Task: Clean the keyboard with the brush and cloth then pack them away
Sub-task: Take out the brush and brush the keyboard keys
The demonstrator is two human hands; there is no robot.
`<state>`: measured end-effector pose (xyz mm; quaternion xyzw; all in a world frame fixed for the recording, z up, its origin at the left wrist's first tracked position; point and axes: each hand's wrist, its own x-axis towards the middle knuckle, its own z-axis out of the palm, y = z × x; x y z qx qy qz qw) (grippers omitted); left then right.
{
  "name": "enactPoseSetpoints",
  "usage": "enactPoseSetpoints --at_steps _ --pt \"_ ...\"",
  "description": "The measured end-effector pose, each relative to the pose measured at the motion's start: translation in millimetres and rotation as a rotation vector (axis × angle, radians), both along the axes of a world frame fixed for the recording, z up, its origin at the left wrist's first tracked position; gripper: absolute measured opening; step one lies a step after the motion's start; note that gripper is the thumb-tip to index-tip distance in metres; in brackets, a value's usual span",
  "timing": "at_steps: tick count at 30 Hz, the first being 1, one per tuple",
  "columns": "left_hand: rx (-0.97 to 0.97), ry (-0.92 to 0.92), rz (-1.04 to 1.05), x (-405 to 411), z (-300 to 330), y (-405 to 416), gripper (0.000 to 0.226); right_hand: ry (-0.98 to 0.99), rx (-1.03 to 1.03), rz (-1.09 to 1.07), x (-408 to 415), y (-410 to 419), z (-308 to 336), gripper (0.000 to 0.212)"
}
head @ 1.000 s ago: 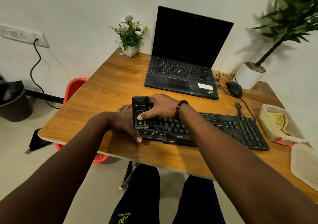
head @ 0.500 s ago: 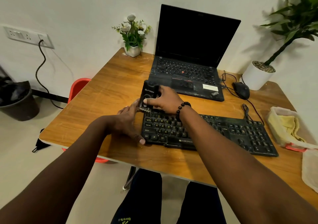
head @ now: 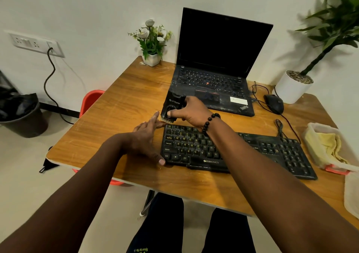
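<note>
Wooden desk [head: 120,105] fills the view, the black keyboard [head: 233,151] lying across its near side. Right hand [head: 191,111] has its grip curled round the black brush [head: 172,107], bristles down just past the keyboard's far-left corner. Left hand [head: 147,138] lies flat with a relaxed, wide grip, fingers straight against the keyboard's left edge. Yellow cloth [head: 328,146] sits in the plastic container [head: 318,128], far right

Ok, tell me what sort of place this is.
Probably a small home or office workstation. A wooden desk against a plain wall carries an open laptop, a wired mouse and a separate keyboard, with potted plants at the back and a bin on the floor.
</note>
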<state>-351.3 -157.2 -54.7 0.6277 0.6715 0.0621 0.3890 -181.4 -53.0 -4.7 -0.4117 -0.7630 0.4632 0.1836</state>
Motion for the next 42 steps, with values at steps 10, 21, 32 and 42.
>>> enactPoseSetpoints --at_steps 10,21,32,42 --pt "0.066 0.010 -0.027 1.3 1.2 -0.4 0.154 -0.334 0.162 0.140 31.9 26.5 2.5 0.042" --pt "0.050 0.001 -0.079 -8.5 -6.3 -3.4 0.151 -0.791 0.418 -0.088 136.8 43.6 10.4 0.042" --pt "0.079 0.103 -0.222 18.8 37.7 17.2 0.142 0.729 -0.331 -0.697 213.0 -41.7 2.9 0.028" --pt "0.448 0.202 -0.422 133.9 19.2 18.6 0.116 0.955 -0.526 -0.928 232.0 -92.3 -17.6 0.013"
